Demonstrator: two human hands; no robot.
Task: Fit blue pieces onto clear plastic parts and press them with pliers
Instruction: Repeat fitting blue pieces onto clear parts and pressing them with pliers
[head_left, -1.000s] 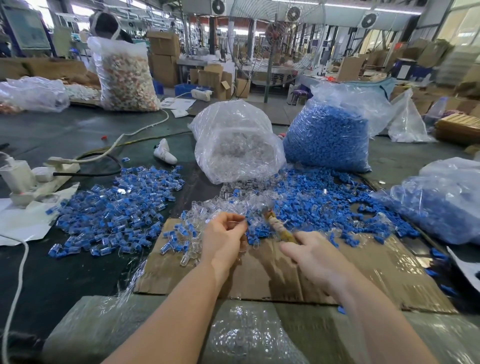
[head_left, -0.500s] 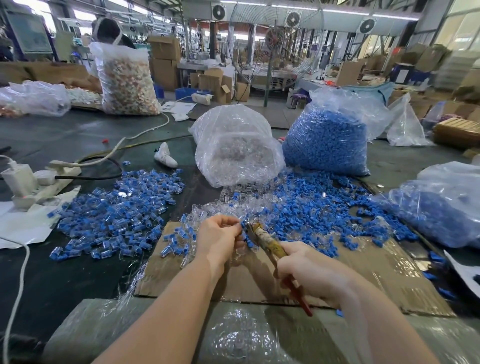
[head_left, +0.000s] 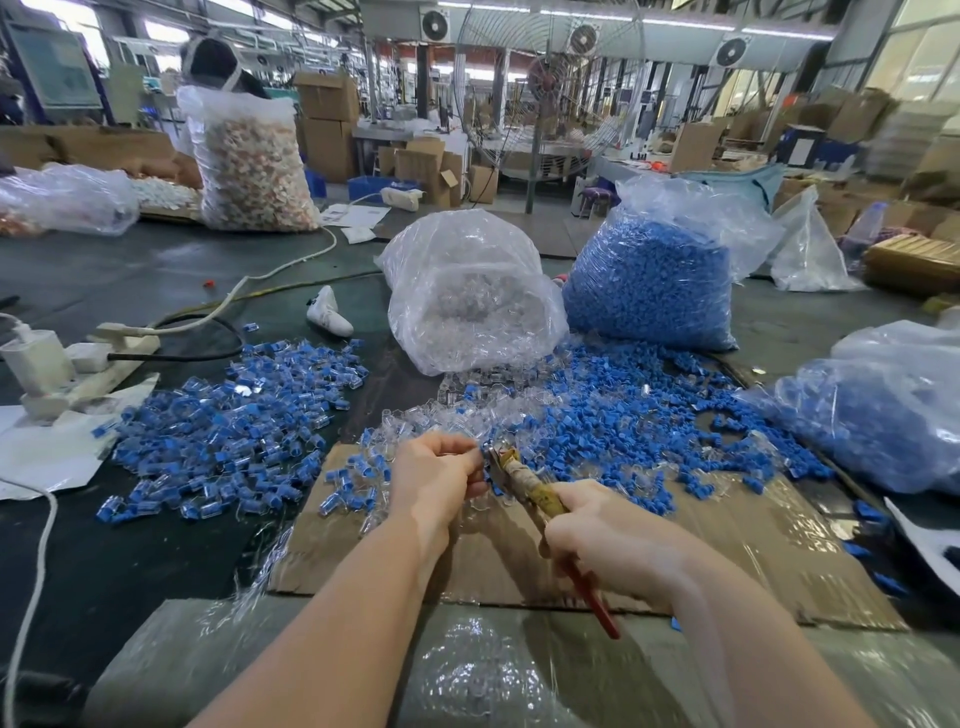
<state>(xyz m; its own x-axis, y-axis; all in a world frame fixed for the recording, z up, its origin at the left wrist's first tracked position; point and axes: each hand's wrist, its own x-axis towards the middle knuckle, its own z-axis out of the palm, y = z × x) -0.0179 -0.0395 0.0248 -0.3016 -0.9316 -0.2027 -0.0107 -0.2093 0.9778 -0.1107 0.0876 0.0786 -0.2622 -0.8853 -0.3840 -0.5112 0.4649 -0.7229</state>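
Two bare hands are working over a cardboard sheet (head_left: 727, 545). Left hand (head_left: 436, 478) is pinching a small clear part, mostly hidden, with curled fingers; right hand (head_left: 613, 540) is gripping pliers (head_left: 524, 480), whose tip is meeting it beside loose blue pieces (head_left: 613, 426).

tape-wrapped pliers (head_left: 524, 480) at small blue-and-clear part (head_left: 487, 451), over cardboard

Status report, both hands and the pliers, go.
Left hand pinching a small piece at the pliers' nose. Right hand gripping the pliers. Piece itself mostly hidden by fingers. Nothing in the way.
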